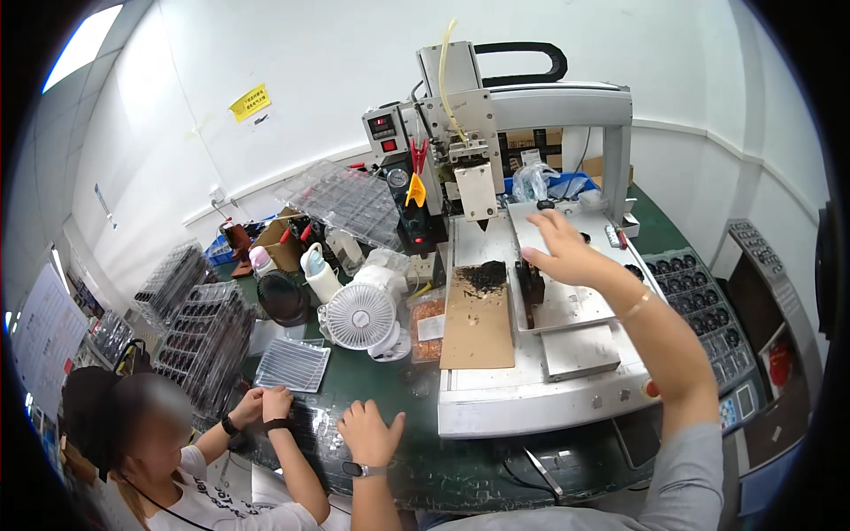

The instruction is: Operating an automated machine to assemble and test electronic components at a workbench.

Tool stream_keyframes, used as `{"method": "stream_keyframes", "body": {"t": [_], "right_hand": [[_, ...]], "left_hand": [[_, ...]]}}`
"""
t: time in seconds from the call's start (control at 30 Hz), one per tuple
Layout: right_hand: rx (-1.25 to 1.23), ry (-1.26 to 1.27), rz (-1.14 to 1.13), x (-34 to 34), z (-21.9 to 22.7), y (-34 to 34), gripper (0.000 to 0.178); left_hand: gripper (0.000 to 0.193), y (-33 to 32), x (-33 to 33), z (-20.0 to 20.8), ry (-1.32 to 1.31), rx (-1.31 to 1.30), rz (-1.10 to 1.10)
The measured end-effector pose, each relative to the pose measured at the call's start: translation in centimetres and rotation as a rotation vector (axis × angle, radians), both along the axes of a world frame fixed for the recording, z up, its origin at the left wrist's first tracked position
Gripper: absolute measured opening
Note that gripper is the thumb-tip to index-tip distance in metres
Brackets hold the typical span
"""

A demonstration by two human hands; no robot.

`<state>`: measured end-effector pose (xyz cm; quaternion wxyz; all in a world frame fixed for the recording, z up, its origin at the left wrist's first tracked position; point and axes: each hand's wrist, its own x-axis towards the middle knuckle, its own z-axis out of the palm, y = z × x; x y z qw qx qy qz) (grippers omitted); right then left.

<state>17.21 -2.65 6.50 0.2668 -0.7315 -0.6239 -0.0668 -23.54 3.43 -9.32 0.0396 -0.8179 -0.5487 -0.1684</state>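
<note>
My left hand (370, 435) lies over the near edge of the green table, fingers stretched and nothing in it. A watch is on that wrist. My right hand (564, 250) reaches over the bed of a white benchtop machine (531, 416), its fingers extended. Its thumb is beside a black upright block (529, 283) on the metal tray (571, 305); I cannot tell if they touch. Left of the block, small dark bits (485, 277) are heaped on a brown board (478, 332). Above hangs the machine's head (476, 190) with a pointed dark tip.
A co-worker (155, 442) sits at the left, hands together (266, 404) over the table. A white fan (361, 316), a bag of copper-coloured parts (428, 327) and stacked clear trays (204, 345) stand between. Trays of round black parts (699, 301) lie right of the machine.
</note>
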Motion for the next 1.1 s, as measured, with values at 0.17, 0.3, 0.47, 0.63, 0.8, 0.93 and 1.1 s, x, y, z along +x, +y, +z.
{"method": "stream_keyframes", "body": {"t": [0.17, 0.3, 0.47, 0.63, 0.8, 0.93, 1.1], "right_hand": [[-0.728, -0.217, -0.021, 2.8, 2.4, -17.3, 0.031], [-1.251, -0.121, -0.353, 4.1, -1.0, -25.2, 0.045], [-0.903, -0.072, -0.195, 8.0, -4.4, -25.1, 0.055], [-1.153, -0.173, -0.264, 8.0, -3.3, -22.3, 0.06], [-1.481, -0.345, -0.067, 8.1, -2.4, -17.8, 0.055], [-0.496, 0.233, -0.094, 8.1, 1.0, -10.1, 0.021], [0.253, 0.524, -0.34, 13.0, -2.3, -4.6, 0.018]], "left_hand": [[0.052, -3.5, 0.1, 7.1, -0.17, 0.147, -0.2], [0.05, -6.3, 5.9, 14.4, -0.259, 0.254, -0.762], [0.045, -9.8, 16.7, 17.3, -0.269, 0.338, -1.313], [0.046, -9.6, 25.6, 13.4, -0.001, 0.283, -1.418], [0.059, -7.5, 28.1, 6.6, -0.011, 0.199, -1.373], [0.066, -6.2, 26.7, 5.9, -0.03, 0.072, -1.325], [0.068, -7.2, 28.0, 6.2, 0.031, 0.002, -1.375]]}}
